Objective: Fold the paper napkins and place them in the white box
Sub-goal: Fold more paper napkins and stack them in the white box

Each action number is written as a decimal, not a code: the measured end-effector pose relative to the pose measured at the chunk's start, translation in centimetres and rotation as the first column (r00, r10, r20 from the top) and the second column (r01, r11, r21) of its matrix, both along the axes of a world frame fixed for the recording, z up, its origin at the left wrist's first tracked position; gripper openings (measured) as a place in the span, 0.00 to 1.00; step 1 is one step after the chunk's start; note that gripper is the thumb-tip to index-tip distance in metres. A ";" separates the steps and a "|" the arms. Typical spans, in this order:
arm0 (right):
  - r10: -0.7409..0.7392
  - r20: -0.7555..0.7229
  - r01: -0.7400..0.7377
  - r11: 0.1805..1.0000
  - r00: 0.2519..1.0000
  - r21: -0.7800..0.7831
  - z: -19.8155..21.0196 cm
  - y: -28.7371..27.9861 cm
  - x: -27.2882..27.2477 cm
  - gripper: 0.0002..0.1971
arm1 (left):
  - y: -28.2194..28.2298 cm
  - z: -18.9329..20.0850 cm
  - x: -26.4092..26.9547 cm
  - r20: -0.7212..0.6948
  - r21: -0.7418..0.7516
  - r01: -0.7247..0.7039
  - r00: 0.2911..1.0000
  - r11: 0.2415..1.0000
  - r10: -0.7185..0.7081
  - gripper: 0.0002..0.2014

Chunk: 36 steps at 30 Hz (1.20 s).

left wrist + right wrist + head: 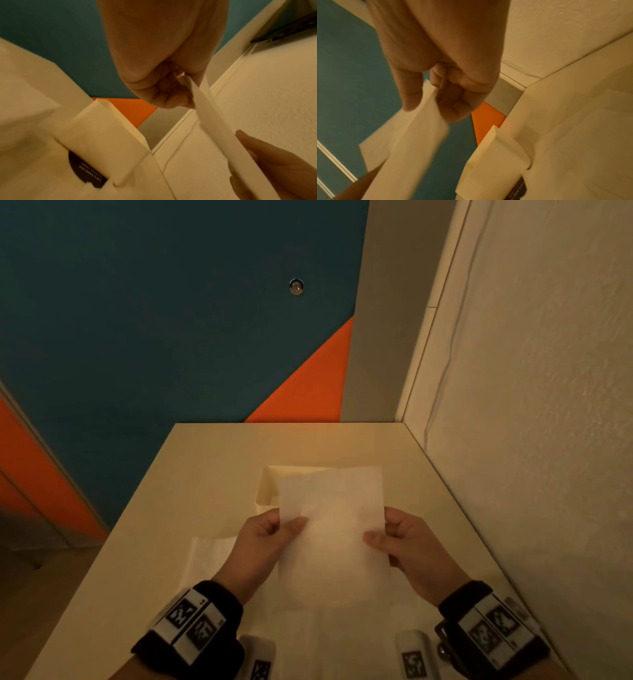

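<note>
A white paper napkin [334, 529] hangs in the air above the table, held upright between both hands. My left hand [291, 523] pinches its left edge, thumb in front. My right hand [376, 537] pinches the right edge the same way. In the left wrist view the left hand [178, 86] grips the napkin's edge [214, 121]. The right wrist view shows the right hand [435, 97] pinching the napkin [412, 142]. Behind the napkin stands the white box [265, 489], open at the top and mostly hidden. It carries a dark round label [85, 171].
More white napkins [209, 559] lie flat on the cream table [161, 508] under and left of my hands. A textured white wall [531, 440] runs along the table's right side. A blue and orange wall [171, 320] stands behind its far edge.
</note>
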State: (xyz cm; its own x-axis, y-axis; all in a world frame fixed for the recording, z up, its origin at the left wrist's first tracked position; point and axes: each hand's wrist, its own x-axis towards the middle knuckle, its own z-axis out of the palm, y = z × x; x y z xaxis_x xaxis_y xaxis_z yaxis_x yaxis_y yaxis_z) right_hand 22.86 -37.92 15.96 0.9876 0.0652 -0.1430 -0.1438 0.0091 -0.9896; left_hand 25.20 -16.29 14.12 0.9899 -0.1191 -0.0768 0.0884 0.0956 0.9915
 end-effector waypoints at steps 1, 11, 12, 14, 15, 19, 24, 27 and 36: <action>0.009 -0.008 -0.009 1.000 1.000 -0.011 -0.2 -0.1 -0.1 0.14 | 0.2 0.1 0.1 0.021 0.016 0.007 1.000 1.000 -0.007 0.09; -0.065 0.023 0.062 0.994 0.998 0.088 -0.3 -0.5 0.1 0.12 | 1.3 1.3 0.4 -0.056 -0.042 0.188 0.980 0.981 -0.190 0.11; -0.058 0.027 0.055 0.994 0.998 0.093 -0.1 -0.6 0.1 0.13 | 1.4 1.3 0.4 -0.056 -0.038 0.188 0.980 0.981 -0.190 0.10; -0.039 0.046 0.035 0.996 0.998 0.082 0.2 -0.7 0.0 0.18 | 1.6 1.7 0.6 -0.055 -0.031 0.203 0.977 0.979 -0.204 0.12; -0.030 0.053 0.026 0.997 0.998 0.073 0.4 -0.8 0.0 0.20 | 1.7 1.8 0.6 -0.061 -0.047 0.211 0.975 0.976 -0.213 0.13; -0.039 0.026 0.034 0.985 0.999 0.171 1.0 -1.0 -0.1 0.20 | 1.7 1.7 0.6 -0.022 -0.067 0.220 0.975 0.973 -0.221 0.16; -0.003 0.056 -0.004 0.992 0.998 0.129 0.9 -0.8 -0.3 0.21 | 0.6 1.5 0.2 0.084 0.003 0.118 0.990 0.993 -0.118 0.14; 0.008 0.138 0.000 0.998 0.990 -0.057 1.2 -0.8 -0.1 0.32 | 0.5 1.9 0.0 0.106 -0.020 0.145 0.984 0.989 -0.142 0.15; 0.289 0.295 -0.118 0.867 0.911 -0.485 3.1 -0.3 2.0 0.31 | 0.2 3.9 1.0 0.046 0.387 0.491 0.835 0.780 -0.548 0.13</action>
State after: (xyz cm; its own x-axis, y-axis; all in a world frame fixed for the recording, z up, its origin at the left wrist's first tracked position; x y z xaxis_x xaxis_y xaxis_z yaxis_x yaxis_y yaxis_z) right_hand 24.86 -38.20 19.02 0.9483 0.2840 0.1420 0.2596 -0.4360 -0.8617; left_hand 26.23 -16.10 18.04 0.7872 -0.6127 -0.0709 -0.1257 -0.2719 0.9541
